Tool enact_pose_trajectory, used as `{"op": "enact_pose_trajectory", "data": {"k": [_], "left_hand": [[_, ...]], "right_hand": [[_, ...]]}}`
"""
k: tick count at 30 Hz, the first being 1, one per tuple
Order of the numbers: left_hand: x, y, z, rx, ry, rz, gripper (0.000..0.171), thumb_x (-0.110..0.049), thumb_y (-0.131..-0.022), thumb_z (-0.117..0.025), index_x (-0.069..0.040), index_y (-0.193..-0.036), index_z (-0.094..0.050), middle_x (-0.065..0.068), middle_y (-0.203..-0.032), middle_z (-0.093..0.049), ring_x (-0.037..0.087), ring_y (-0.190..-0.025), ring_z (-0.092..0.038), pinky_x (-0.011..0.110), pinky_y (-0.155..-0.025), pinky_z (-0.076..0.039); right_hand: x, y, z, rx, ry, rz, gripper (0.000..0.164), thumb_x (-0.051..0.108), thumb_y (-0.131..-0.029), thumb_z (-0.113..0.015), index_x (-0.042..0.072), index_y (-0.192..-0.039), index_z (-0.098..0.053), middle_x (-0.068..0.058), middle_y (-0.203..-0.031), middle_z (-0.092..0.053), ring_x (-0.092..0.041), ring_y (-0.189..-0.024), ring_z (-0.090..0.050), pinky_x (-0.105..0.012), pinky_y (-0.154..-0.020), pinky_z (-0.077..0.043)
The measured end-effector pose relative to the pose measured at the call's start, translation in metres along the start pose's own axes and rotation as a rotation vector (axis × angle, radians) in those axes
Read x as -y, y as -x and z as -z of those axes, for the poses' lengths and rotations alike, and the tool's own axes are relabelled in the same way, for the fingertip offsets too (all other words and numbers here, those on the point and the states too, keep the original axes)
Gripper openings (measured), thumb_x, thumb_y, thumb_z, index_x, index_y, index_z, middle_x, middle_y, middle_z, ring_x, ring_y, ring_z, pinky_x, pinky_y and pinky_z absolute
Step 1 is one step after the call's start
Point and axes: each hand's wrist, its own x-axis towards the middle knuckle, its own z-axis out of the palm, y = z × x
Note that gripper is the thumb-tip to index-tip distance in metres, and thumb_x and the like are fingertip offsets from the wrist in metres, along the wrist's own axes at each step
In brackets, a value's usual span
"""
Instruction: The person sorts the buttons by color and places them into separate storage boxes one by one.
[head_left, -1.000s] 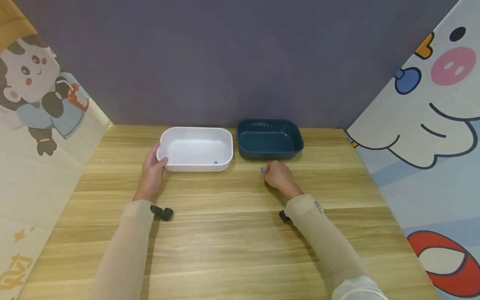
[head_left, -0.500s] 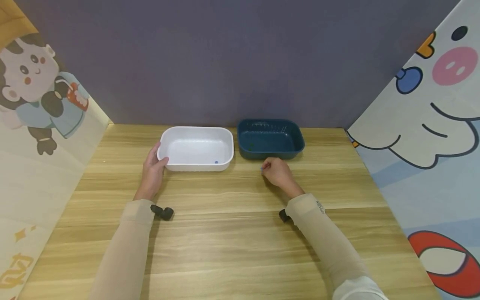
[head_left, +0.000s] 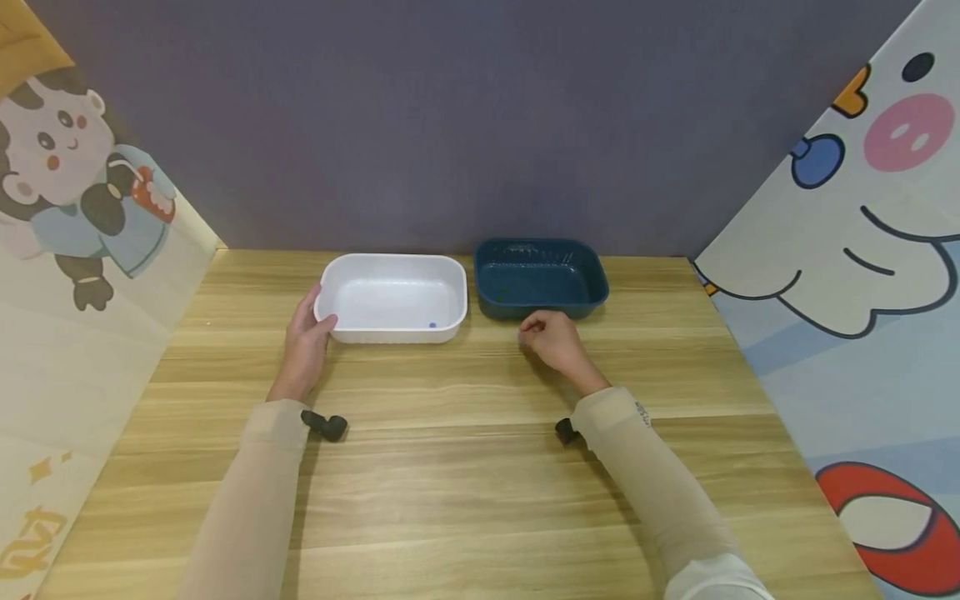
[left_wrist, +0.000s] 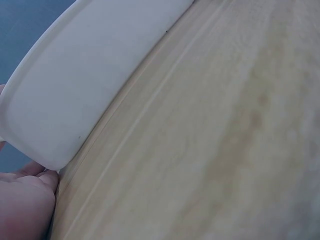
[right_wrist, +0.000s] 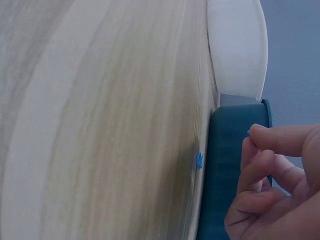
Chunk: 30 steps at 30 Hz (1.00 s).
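Note:
My left hand (head_left: 303, 352) grips the near left corner of a white rectangular plastic basin (head_left: 393, 336), thumb over its rim. A small blue speck (head_left: 432, 325) lies inside near the front right. My right hand (head_left: 557, 343) hovers at the front wall of a dark teal basin (head_left: 542, 312), thumb and index finger pinched together. In the right wrist view a tiny pale bluish piece (right_wrist: 249, 132) shows at those fingertips, mostly hidden by them. A crumpled blue bit (right_wrist: 199, 160) lies on the table below, hidden behind the hand in the head view.
The two basins stand side by side on the wood-grain table (head_left: 450, 483), near the grey back wall (head_left: 480, 125). Tiny green bits (head_left: 502, 290) lie in the teal basin. Printed cartoon panels (head_left: 862, 275) flank the table on both sides.
My right hand has lifted slightly toward the teal basin, its fingers turning to a clearer pinch. The blue bits seen beside its fingertips are now hidden in the head view. The left hand stays put.

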Motion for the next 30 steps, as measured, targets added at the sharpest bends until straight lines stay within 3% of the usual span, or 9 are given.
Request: {"op": "enact_pose_trajectory", "data": {"k": [10,18,25,30], "left_hand": [[0.0002,0.0000,0.0000,0.001,0.004,0.005,0.068,0.010,-0.101,-0.042,-0.005,-0.161,-0.015,0.012,-0.169,-0.008,0.026,-0.154,-0.010,0.029,-0.121,-0.023],[-0.0003,0.0005,-0.0003,-0.002,0.014,-0.004,0.068,0.011,-0.100,-0.041,-0.004,-0.161,-0.015,0.012,-0.169,-0.008,0.026,-0.154,-0.011,0.031,-0.121,-0.021],[0.0009,-0.0002,0.0002,-0.004,0.001,0.003,0.068,0.010,-0.101,-0.042,-0.006,-0.161,-0.015,0.011,-0.169,-0.007,0.025,-0.154,-0.010,0.029,-0.121,-0.022],[0.0003,0.0003,-0.0005,-0.010,0.002,0.001,0.068,0.011,-0.100,-0.042,-0.005,-0.161,-0.015,0.012,-0.169,-0.008,0.026,-0.154,-0.011,0.032,-0.121,-0.021]], "right_hand": [[0.0024,-0.0005,-0.0020,0.008,-0.099,-0.019,0.008,0.013,-0.092,-0.073,0.005,-0.094,-0.073,-0.008,-0.089,-0.070,-0.020,-0.073,-0.060,-0.030,-0.061,-0.050],[0.0057,-0.0011,-0.0038,0.020,-0.168,-0.034,0.006,0.012,-0.093,-0.072,0.005,-0.094,-0.072,-0.008,-0.088,-0.070,-0.032,-0.080,-0.067,-0.034,-0.063,-0.054],[0.0057,-0.0022,-0.0060,0.021,-0.280,-0.049,0.010,0.011,-0.092,-0.073,0.002,-0.096,-0.072,-0.010,-0.089,-0.071,-0.042,-0.078,-0.064,-0.047,-0.068,-0.055],[0.0069,-0.0021,-0.0058,0.029,-0.331,-0.056,0.011,0.012,-0.093,-0.073,0.002,-0.097,-0.072,-0.009,-0.088,-0.071,-0.043,-0.078,-0.061,-0.044,-0.065,-0.053]]}}
